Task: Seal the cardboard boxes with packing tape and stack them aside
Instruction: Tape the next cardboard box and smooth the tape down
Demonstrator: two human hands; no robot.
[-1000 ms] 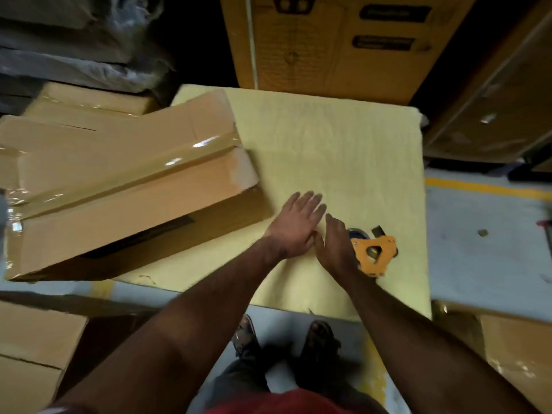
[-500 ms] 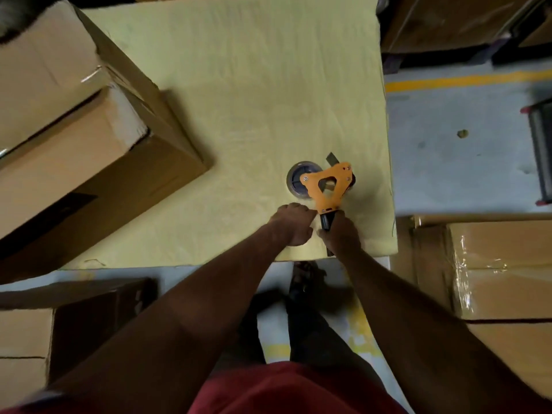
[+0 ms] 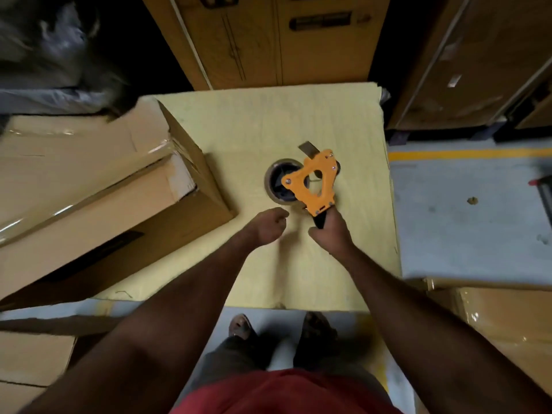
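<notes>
An orange tape dispenser (image 3: 313, 186) with a brown tape roll is held over the yellow table (image 3: 298, 121), a loose tape end sticking up at its top. My right hand (image 3: 333, 234) grips its black handle from below. My left hand (image 3: 270, 227) hovers just left of it with curled fingers, holding nothing. A large cardboard box (image 3: 98, 198) with clear tape along its seam lies tilted on the table's left side, its near end flap partly lifted.
Tall printed cartons (image 3: 268, 40) stand behind the table. More boxes sit at the lower left (image 3: 33, 363) and lower right (image 3: 501, 321), the right one wrapped in film. Grey floor with a yellow line (image 3: 469, 153) runs to the right. My feet are below the table edge.
My right hand took the dispenser's handle and lifted it off the table. My left hand went from flat on the table to curled and moved apart from the handle. The view shifted.
</notes>
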